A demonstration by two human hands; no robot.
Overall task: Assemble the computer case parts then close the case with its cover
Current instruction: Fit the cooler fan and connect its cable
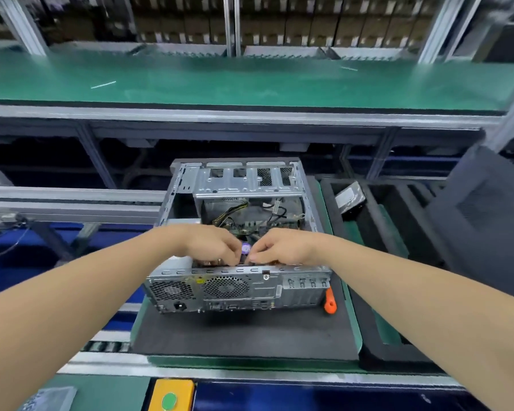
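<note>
The computer case (238, 185) is bare silver-grey metal, its rear panel (267, 289) punched with round honeycomb grilles (226, 287). Yellow and black cables (232, 213) show inside. A small purple piece (245, 249) sits between the fingers of the left hand (211, 243) and the right hand (282, 247). The mat (244, 333) under the case is black, edged in green, with an orange tool handle (330, 304) near its right edge. The cover (487, 212) is dark grey. The far counter (250, 81) is green. Nearest of all is a yellow box (172, 390) with a green button (169, 401).
</note>
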